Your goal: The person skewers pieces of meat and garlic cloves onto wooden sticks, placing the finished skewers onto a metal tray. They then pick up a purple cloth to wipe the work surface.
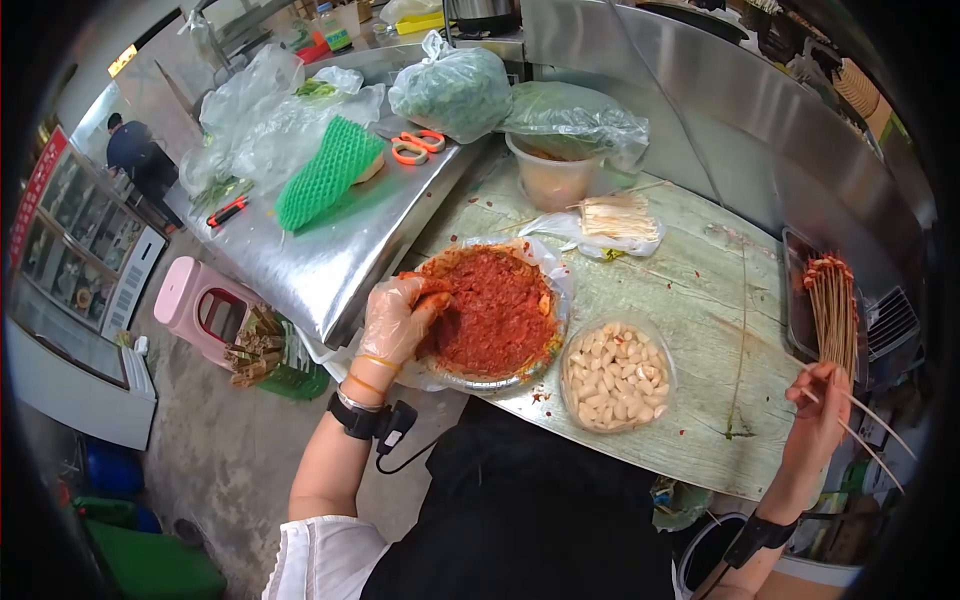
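My left hand (398, 318), in a clear plastic glove smeared red, is at the left rim of a bowl of red minced mixture (490, 315). Its fingers are curled together; whatever lies between them is hidden. Over at the right edge of the table, my right hand (822, 395) is bare and closed on two thin bamboo skewers (876, 455), which stick out to the lower right. Just beyond it, a tray (797, 300) holds a bundle of skewers (832, 310) with red pieces on their far ends. Between my hands stands a tub of peeled garlic cloves (618, 375).
Behind the bowl lie a pale bundle of thin sticks (615, 218) on plastic and a bucket (552, 178). Orange-handled scissors (418, 146), green foam netting (325, 175) and plastic bags (455, 90) rest on the metal counter (300, 270). A person (145, 160) stands far left.
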Demonstrator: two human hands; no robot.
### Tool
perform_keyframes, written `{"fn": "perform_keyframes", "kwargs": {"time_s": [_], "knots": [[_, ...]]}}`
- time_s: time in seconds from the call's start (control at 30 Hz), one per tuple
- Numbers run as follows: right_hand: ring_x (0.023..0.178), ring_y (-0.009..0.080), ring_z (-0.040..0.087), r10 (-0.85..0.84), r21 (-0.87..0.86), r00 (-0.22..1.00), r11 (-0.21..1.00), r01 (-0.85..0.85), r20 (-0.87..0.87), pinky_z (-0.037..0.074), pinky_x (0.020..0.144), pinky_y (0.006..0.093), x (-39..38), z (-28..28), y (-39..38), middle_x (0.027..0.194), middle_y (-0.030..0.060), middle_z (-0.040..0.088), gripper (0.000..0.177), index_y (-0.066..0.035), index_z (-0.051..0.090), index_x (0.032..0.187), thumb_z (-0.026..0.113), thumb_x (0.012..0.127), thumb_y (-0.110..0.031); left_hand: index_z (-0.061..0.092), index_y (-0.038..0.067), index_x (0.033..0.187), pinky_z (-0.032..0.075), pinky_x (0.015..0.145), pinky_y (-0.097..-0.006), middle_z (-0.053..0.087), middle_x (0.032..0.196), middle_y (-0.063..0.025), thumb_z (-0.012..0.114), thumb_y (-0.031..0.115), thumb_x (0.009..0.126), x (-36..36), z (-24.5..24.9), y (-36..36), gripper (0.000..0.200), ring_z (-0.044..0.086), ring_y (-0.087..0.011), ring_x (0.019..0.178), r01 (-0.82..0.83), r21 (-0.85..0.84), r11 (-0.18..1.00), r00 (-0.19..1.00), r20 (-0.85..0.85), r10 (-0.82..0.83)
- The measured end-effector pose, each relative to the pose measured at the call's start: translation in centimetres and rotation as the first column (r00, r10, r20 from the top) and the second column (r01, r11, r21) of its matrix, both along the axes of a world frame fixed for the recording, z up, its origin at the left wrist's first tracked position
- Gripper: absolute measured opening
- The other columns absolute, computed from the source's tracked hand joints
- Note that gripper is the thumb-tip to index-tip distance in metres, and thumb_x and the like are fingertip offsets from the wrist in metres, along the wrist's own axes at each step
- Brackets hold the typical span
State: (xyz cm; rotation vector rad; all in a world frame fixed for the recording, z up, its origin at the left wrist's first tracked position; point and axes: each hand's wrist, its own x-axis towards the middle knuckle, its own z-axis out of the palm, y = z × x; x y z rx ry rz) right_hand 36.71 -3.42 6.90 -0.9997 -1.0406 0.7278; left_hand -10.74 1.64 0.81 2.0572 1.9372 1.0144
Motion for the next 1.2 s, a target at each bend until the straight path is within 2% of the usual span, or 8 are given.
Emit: {"fn": "perform_keyframes", "kwargs": {"time_s": [0.23,0.5,0.73,0.8,0.83,1.0,1.1,1.2], "knots": [[0.062,0.0124,0.051,0.104,-0.058,0.991,0.992,-0.109,-0.088,0.044,0.054,0.0241,-0.5,-1.8,-1.7,0.080,0.0079,0.051,0.026,-0.003,0.051,0.089,0.042,0.098,-0.026,0.062,0.007,0.070,0.046,0.064,-0.0433,0.060,0.068,-0.0141,0.058,0.012,0.074,0.0,1.4,1.3,0.007,0.059,-0.0331,0.069,0.385,-0.023,0.923,0.699,-0.645,-0.308],[0.062,0.0118,0.054,0.136,-0.083,0.986,0.986,-0.144,-0.097,0.047,0.050,0.0231,-2.1,-1.6,-2.1,0.083,0.0080,0.052,0.028,-0.002,0.050,0.088,0.042,0.098,-0.027,0.064,0.012,0.064,0.047,0.065,-0.0397,0.059,0.068,-0.0119,0.058,0.015,0.069,1.0,-1.1,3.7,0.008,0.060,-0.0296,0.073,0.289,-0.222,0.931,0.559,-0.751,-0.352],[0.058,0.0128,0.055,0.144,-0.127,0.978,0.978,-0.163,-0.149,0.047,0.049,0.0237,-3.0,-2.2,-2.1,0.080,0.0091,0.054,0.029,-0.001,0.050,0.086,0.042,0.098,-0.027,0.068,0.008,0.084,0.046,0.057,-0.0322,0.062,0.071,-0.0106,0.053,0.009,0.082,-0.1,1.4,2.6,0.015,0.055,-0.0205,0.059,0.240,-0.305,0.922,0.966,-0.015,-0.257],[0.058,0.0131,0.055,0.165,-0.144,0.975,0.972,-0.186,-0.146,0.047,0.049,0.0239,-3.6,-2.4,-1.8,0.079,0.0094,0.054,0.029,-0.001,0.050,0.085,0.041,0.098,-0.026,0.066,0.001,0.090,0.041,0.049,-0.0232,0.061,0.070,-0.0062,0.048,0.008,0.086,1.4,1.6,2.0,0.020,0.049,-0.0110,0.054,0.405,-0.429,0.807,0.580,0.803,0.136],[0.058,0.0134,0.056,0.178,-0.148,0.972,0.968,-0.200,-0.150,0.047,0.049,0.0242,-4.1,-2.3,-1.8,0.079,0.0098,0.055,0.029,-0.001,0.050,0.085,0.041,0.098,-0.025,0.063,-0.003,0.092,0.036,0.044,-0.0177,0.062,0.072,-0.0040,0.047,0.010,0.089,2.0,2.9,1.0,0.021,0.046,-0.0051,0.052,0.490,-0.417,0.765,0.442,0.876,0.195],[0.057,0.0140,0.057,0.216,-0.159,0.963,0.957,-0.241,-0.162,0.048,0.050,0.0242,-5.5,-1.4,-1.9,0.074,0.0107,0.057,0.030,-0.001,0.050,0.084,0.038,0.099,-0.024,0.064,-0.003,0.097,0.036,0.042,-0.0181,0.063,0.078,-0.0054,0.051,0.009,0.090,2.0,1.0,0.8,0.019,0.046,-0.0037,0.051,0.711,-0.288,0.642,0.248,0.956,0.154],[0.056,0.0144,0.057,0.205,-0.167,0.965,0.958,-0.232,-0.167,0.048,0.051,0.0239,-5.5,-1.4,-1.9,0.071,0.0108,0.057,0.031,-0.001,0.051,0.083,0.039,0.099,-0.025,0.064,-0.002,0.102,0.038,0.051,-0.0181,0.056,0.071,0.0035,0.051,0.002,0.084,2.6,1.1,1.1,0.022,0.046,-0.0015,0.058,0.500,-0.393,0.771,0.673,0.737,-0.061],[0.055,0.0147,0.057,0.215,-0.152,0.963,0.959,-0.239,-0.161,0.048,0.051,0.0238,-5.5,-1.5,-2.0,0.072,0.0108,0.057,0.031,-0.001,0.051,0.083,0.041,0.098,-0.026,0.065,0.000,0.102,0.041,0.052,-0.0234,0.055,0.069,0.0048,0.052,-0.002,0.079,3.8,2.0,1.1,0.026,0.050,-0.0051,0.060,0.367,-0.426,0.827,0.728,0.685,0.029]]}}
